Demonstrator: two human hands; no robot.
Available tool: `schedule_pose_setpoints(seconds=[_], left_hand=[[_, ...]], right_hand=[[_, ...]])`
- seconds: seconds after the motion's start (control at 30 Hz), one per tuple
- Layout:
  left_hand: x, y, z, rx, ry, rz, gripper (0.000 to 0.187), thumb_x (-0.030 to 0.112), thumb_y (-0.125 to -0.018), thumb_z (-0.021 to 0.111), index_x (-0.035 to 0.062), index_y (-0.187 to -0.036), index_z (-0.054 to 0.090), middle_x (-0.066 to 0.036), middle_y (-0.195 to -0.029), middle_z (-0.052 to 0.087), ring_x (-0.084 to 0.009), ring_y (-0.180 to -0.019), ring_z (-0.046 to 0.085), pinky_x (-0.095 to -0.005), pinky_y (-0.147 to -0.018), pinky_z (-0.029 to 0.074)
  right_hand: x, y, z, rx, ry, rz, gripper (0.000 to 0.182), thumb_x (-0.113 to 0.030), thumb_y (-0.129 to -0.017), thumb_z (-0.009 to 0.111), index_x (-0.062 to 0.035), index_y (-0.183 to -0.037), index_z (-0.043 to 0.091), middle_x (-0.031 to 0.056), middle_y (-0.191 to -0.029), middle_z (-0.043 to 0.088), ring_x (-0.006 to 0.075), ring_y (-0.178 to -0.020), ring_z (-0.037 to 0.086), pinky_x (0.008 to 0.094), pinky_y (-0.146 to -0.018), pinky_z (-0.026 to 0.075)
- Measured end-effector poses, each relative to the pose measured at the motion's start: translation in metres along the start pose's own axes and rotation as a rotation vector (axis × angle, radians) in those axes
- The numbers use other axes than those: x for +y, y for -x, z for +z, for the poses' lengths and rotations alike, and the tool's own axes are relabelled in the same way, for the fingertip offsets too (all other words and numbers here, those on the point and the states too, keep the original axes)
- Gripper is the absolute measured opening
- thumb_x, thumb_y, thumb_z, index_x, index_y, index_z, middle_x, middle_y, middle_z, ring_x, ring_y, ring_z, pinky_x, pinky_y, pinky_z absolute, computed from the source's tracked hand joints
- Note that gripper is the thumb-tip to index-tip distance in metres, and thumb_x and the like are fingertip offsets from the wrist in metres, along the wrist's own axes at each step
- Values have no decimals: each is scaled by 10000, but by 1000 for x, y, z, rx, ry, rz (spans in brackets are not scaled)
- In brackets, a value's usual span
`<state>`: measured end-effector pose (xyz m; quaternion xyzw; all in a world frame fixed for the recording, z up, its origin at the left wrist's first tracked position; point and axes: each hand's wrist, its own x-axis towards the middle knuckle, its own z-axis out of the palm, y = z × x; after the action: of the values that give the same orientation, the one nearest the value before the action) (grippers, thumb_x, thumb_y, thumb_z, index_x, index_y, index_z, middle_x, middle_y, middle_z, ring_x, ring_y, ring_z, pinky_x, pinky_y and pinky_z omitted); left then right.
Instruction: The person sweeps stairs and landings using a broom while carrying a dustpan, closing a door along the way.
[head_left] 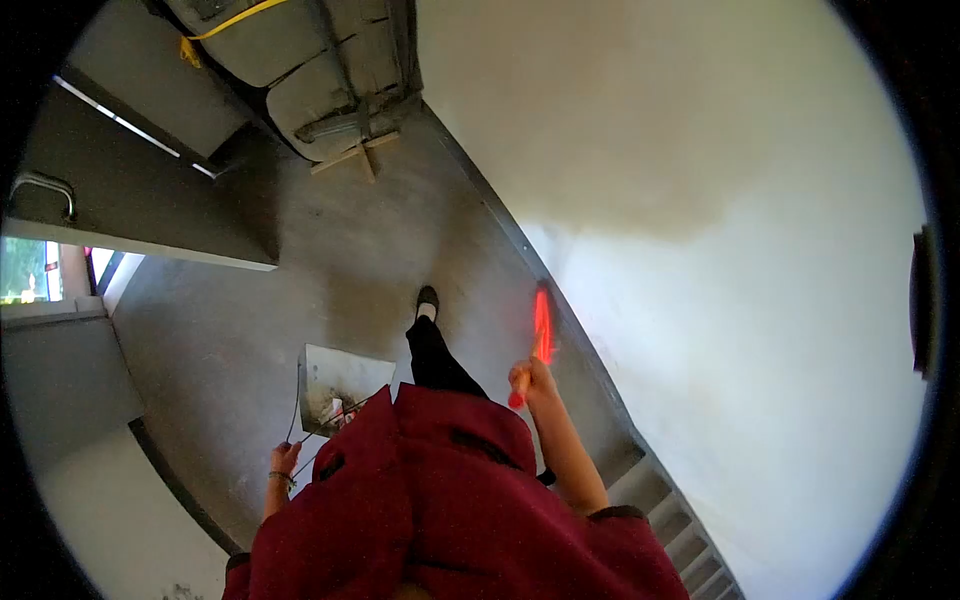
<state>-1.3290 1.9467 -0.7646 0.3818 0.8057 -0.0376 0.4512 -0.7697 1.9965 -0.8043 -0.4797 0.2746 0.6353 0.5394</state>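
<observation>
My left hand (285, 458) is closed around the thin wire handle (297, 405) of a whitish, box-like pan (335, 370). The pan hangs low in front of my left side, and small bits of litter (338, 408) show inside its dirty interior. On the other side, my right hand (532, 380) is wrapped round a long red stick (542, 325). One rounded end sticks out below the fist, and the far part points forward near the wall. Glare hides what kind of tool it is.
A pale wall (680, 330) runs along the right, with steps (660, 500) at lower right. Ahead stand large grey, bulky items (310, 90) with a yellow strap (235, 20) and a wooden cross-shaped foot (360, 155). A door (130, 190) with a metal handle stands at left.
</observation>
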Motion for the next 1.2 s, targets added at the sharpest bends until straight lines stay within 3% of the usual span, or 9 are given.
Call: schedule_pose_setpoints(seconds=[0.07, 0.2, 0.4, 0.8, 0.87, 0.9, 1.07, 1.13, 1.2], left_hand=[[35, 16, 2, 29, 114, -46, 286, 252, -664, 560, 54, -512, 421, 0, -443, 409, -78, -400, 372, -244, -361, 308], [44, 35, 4, 147, 302, -108, 285, 250, -680, 561, 71, -520, 407, 16, -440, 394, -60, -386, 349, -218, -341, 279], [54, 66, 1, 281, 334, -156, 272, 234, -699, 542, 71, -526, 408, 19, -437, 390, -59, -379, 345, -208, -339, 269], [42, 38, 0, 307, 486, -236, 266, 246, -683, 550, 51, -539, 440, 4, -442, 416, -68, -386, 365, -219, -352, 285], [38, 29, -8, 262, 592, -295, 264, 251, -682, 554, 49, -548, 450, -5, -450, 423, -81, -382, 369, -226, -360, 299], [82, 39, -31, 197, 584, -367, 274, 264, -681, 558, 42, -556, 457, -7, -464, 431, -81, -405, 377, -223, -379, 310], [33, 27, -23, 205, 638, -336, 251, 244, -694, 552, 37, -576, 472, 1, -500, 446, -70, -457, 381, -207, -411, 304], [30, 26, -27, 185, 657, -338, 250, 250, -693, 552, 38, -587, 472, -4, -504, 452, -72, -446, 382, -212, -400, 306], [23, 16, -28, 155, 659, -334, 250, 248, -691, 553, 38, -585, 469, -5, -499, 448, -74, -439, 381, -213, -395, 306]], right_hand=[[-9, -49, 57, 22, -411, 216, 285, -218, -720, 467, -80, -503, 342, 55, -474, 376, 187, -436, 407, 283, -368, 340], [12, -108, 190, 158, -92, 227, 285, -278, -740, 424, -76, -548, 365, 78, -477, 372, 188, -421, 389, 311, -373, 345], [60, -169, 284, -12, 450, 210, 255, -306, -777, 374, -78, -665, 356, 68, -497, 380, 191, -408, 380, 331, -391, 357], [79, -170, 325, -422, 543, -95, 240, -264, -741, 457, -44, -654, 417, 75, -564, 450, 184, -456, 447, 305, -421, 388], [104, -207, 355, -290, 528, -175, 124, -135, -735, 411, -42, -664, 370, 66, -512, 370, 200, -410, 381, 315, -382, 352], [117, -224, 357, -289, 535, -168, 124, -135, -735, 411, -42, -664, 370, 66, -512, 370, 200, -410, 381, 315, -382, 352], [159, -297, 301, -232, 921, -79, 193, -233, -751, 415, -46, -703, 413, 80, -567, 437, 195, -448, 417, 333, -398, 363], [189, -277, 241, -59, 1150, -171, 118, -166, -714, 467, -119, -650, 380, 35, -506, 365, 175, -420, 402, 327, -361, 333], [167, -169, 244, -20, 1100, 103, 186, -203, -743, 443, -68, -626, 393, 68, -481, 402, 197, -394, 419, 340, -338, 343]])
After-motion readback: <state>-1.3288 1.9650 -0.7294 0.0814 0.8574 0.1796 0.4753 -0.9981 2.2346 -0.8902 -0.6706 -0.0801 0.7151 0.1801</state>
